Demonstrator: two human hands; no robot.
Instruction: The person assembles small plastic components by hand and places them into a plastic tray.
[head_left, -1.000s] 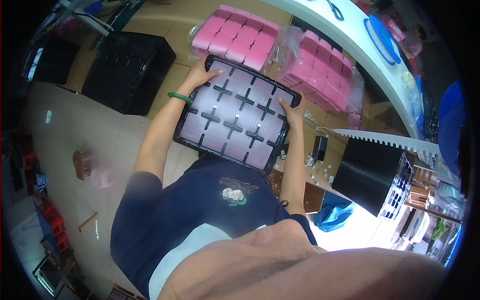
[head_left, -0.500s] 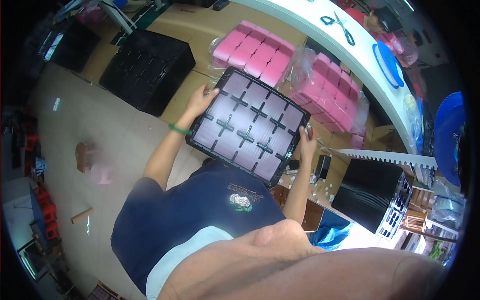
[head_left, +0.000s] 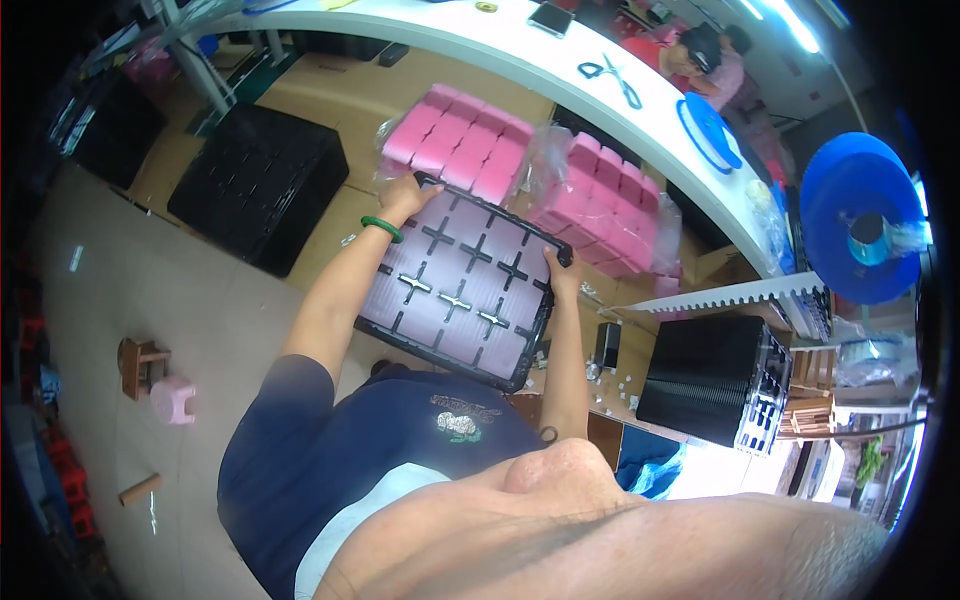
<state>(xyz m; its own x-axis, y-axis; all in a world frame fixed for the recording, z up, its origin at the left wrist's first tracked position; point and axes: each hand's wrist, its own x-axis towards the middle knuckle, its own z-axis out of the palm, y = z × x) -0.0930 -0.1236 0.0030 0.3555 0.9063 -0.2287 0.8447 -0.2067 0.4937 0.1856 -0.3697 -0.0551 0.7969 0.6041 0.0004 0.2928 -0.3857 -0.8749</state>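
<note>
Between my two hands I hold a black plastic tray whose cells, set apart by cross-shaped dividers, show a pale purple lining. It is tilted in front of my body. My left hand, below a green bangle, grips its far left corner. At the far right corner my right hand is closed on the rim. Just beyond the tray lie pink foam blocks in clear plastic wrap. A second wrapped set of pink foam blocks is beyond my right hand.
Black stacked trays stand at the left, another black stack at the right. A white bench curves across the back, bearing scissors. A blue reel and a toothed white strip are at the right. Another person sits beyond.
My view has shifted, so the bench and blue reel show more. The tray, still in both hands, has swung a little, its far edge tipping, and my left arm reaches straighter.
</note>
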